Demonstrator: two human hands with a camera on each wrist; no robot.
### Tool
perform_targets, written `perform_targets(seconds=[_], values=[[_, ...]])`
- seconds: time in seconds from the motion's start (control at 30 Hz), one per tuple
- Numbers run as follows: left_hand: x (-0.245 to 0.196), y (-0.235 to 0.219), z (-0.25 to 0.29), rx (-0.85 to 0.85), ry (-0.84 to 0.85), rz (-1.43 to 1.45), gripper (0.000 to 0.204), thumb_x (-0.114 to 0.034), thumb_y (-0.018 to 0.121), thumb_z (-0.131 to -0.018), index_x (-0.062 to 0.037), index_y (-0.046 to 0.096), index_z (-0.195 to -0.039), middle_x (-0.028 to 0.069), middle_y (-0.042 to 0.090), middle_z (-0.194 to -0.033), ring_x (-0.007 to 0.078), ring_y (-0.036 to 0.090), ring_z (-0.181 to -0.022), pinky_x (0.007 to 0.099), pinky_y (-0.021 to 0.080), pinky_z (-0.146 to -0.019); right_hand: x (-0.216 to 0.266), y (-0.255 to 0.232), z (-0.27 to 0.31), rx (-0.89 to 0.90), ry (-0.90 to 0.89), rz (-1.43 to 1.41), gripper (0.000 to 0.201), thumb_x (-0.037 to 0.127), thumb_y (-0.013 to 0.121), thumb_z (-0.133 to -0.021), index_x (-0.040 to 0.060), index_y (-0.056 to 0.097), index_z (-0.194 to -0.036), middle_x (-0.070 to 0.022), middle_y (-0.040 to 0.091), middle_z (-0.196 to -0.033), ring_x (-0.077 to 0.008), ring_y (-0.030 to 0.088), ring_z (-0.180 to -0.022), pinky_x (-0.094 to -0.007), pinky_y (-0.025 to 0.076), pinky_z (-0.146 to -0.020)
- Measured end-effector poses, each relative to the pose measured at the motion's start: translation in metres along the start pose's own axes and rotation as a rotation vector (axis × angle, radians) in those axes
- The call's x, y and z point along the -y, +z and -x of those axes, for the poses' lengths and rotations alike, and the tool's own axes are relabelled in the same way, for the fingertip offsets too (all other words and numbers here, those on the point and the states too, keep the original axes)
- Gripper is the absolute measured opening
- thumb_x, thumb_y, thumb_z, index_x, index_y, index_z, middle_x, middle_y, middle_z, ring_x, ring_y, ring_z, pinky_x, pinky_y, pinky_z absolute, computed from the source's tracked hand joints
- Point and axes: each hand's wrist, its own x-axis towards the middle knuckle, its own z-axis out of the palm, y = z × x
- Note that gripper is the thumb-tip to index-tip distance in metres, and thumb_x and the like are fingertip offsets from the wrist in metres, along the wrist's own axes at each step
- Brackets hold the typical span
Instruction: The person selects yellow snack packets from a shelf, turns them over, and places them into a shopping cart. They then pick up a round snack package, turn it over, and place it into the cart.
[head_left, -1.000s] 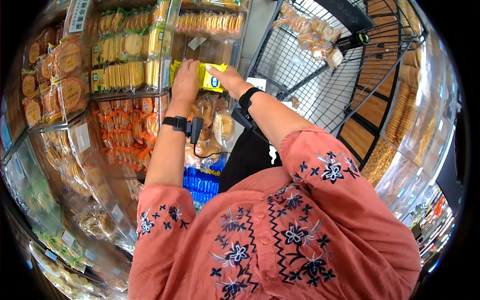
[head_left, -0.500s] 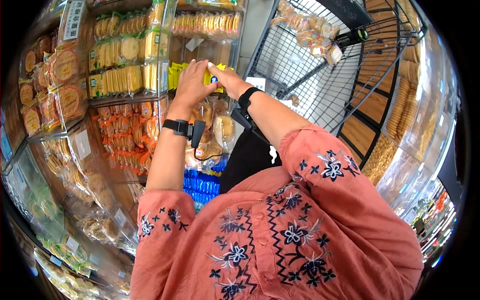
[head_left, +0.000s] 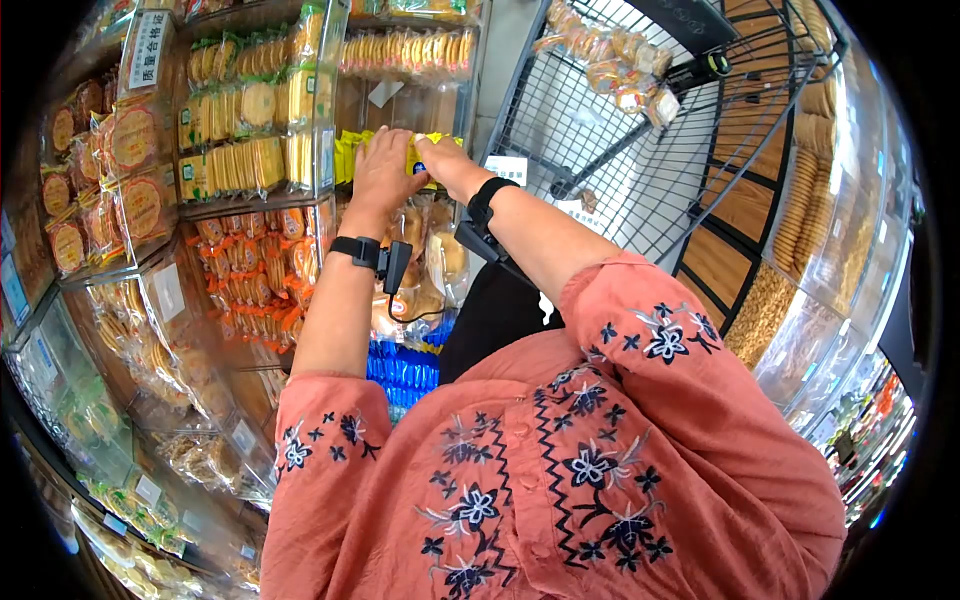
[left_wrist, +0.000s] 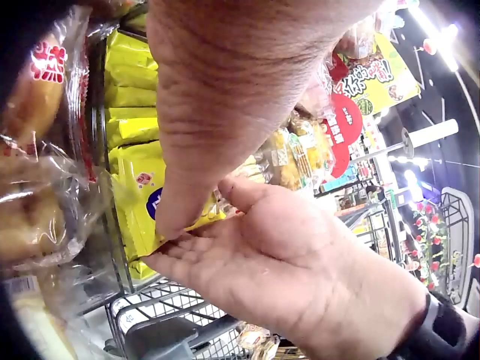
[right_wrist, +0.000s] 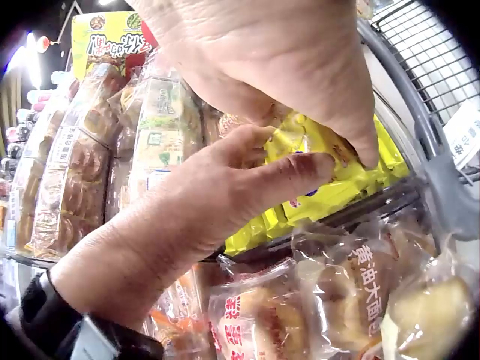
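A row of bright yellow packets [head_left: 347, 155] stands in a shelf compartment, with both hands close together over it. My left hand [head_left: 385, 175] reaches over the row, fingers extended. Its thumb lies across the packets' front in the right wrist view. Beside it, my right hand [head_left: 450, 165] is at the row's right end. The left wrist view shows the right palm, with fairly straight fingers reaching to a yellow packet [left_wrist: 135, 187] that has a dark blue mark. The hands cover part of the packets.
Wrapped breads [right_wrist: 337, 292] fill the compartment below the yellow row. Orange-wrapped packs [head_left: 255, 265] and stacked flat biscuits [head_left: 235, 165] stand to the left. A wire shopping cart [head_left: 610, 180] with several bagged goods is at the right, close to the shelf.
The left hand has turned so that its thumb points toward the right hand. The right hand has shifted slightly left and down, and covers more of the blue-marked packet.
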Motion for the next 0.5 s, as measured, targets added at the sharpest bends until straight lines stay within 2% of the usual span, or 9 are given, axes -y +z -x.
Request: perform_targets(seconds=[0.17,0.23,0.3,0.47,0.5], values=[[-0.006,-0.005,0.0,0.018,-0.022,-0.046,0.075,-0.038,0.079,-0.077,-0.0094,0.049,-0.139,0.0095,0.05,-0.143,0.0303,0.036,-0.142,0.0537,0.027,-0.116,0.018,-0.025,0.014,0.093,-0.298,0.457,0.041,0.033,0.047,-0.102,-0.0042,0.063,-0.108,-0.0165,0.065,-0.097,-0.0287,0.065,-0.09,-0.0411,0.052,-0.078],[-0.006,-0.006,0.002,0.02,-0.022,-0.056,0.077,-0.041,0.079,-0.078,-0.0094,0.048,-0.14,0.0099,0.049,-0.144,0.0301,0.035,-0.142,0.0537,0.026,-0.116,0.044,-0.042,0.038,0.143,-0.282,0.351,0.042,0.034,0.049,-0.101,-0.0049,0.056,-0.117,-0.0171,0.062,-0.107,-0.0259,0.062,-0.098,-0.039,0.051,-0.084],[-0.006,-0.006,0.003,-0.009,-0.004,-0.063,0.077,-0.044,0.077,-0.079,-0.0094,0.048,-0.141,0.0112,0.049,-0.144,0.0309,0.036,-0.142,0.053,0.027,-0.116,0.076,-0.06,0.069,0.242,-0.146,-0.024,0.054,0.036,0.053,-0.1,-0.0085,0.045,-0.129,-0.02,0.056,-0.122,-0.0219,0.057,-0.108,-0.036,0.049,-0.09],[-0.006,-0.007,-0.008,-0.125,0.088,-0.08,0.072,-0.049,0.073,-0.081,-0.0087,0.051,-0.137,0.0142,0.052,-0.141,0.0331,0.038,-0.14,0.0508,0.029,-0.114,0.118,-0.111,0.114,0.207,-0.083,-0.15,0.052,0.035,0.053,-0.101,-0.0067,0.043,-0.13,-0.0227,0.056,-0.129,-0.0278,0.057,-0.119,-0.039,0.049,-0.101],[-0.01,-0.007,-0.014,-0.097,0.112,-0.075,0.072,-0.05,0.073,-0.081,-0.0088,0.052,-0.137,0.0143,0.052,-0.141,0.0327,0.039,-0.139,0.0508,0.03,-0.113,0.122,-0.121,0.12,0.184,-0.075,-0.147,0.052,0.035,0.053,-0.102,-0.0067,0.043,-0.131,-0.0235,0.055,-0.13,-0.0292,0.057,-0.121,-0.0397,0.049,-0.102]])
